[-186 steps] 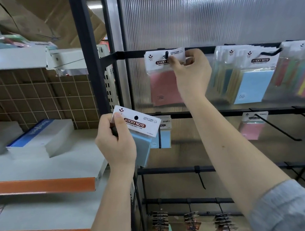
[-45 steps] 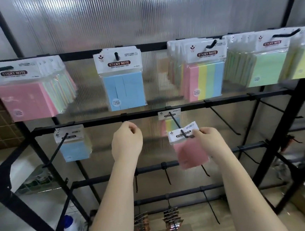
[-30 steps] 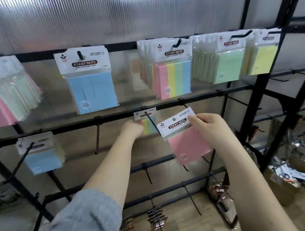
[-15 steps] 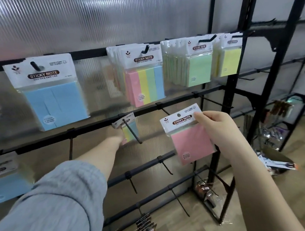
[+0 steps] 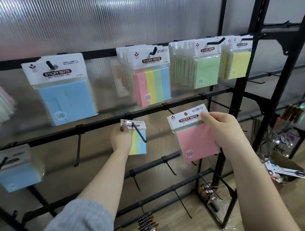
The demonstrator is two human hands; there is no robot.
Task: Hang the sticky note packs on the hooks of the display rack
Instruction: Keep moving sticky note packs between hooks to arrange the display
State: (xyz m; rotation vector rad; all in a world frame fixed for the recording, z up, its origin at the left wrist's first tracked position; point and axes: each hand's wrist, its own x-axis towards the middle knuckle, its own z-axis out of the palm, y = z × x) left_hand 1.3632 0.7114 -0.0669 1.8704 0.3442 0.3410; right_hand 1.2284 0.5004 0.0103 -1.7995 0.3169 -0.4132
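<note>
A person's right hand (image 5: 223, 127) pinched a pink sticky note pack (image 5: 196, 141) by its white header card, holding it in the air just in front of the display rack (image 5: 263, 37), with its punched hole not yet on any hook. The left hand (image 5: 120, 138) gripped the left edge of a striped pack (image 5: 138, 144) already threaded on a hook (image 5: 139, 133) of the second rail. An empty hook (image 5: 168, 110) jutted from the same rail just above the pink pack, partly hidden behind it. The small hole looked easy to miss: with the card tilted, the hook tip could well catch the plastic sleeve or tear the header. A one-corner pinch also seemed likely to let the pack swing or slip. The striped pack sat near its hook's tip and might slide off if nudged.
</note>
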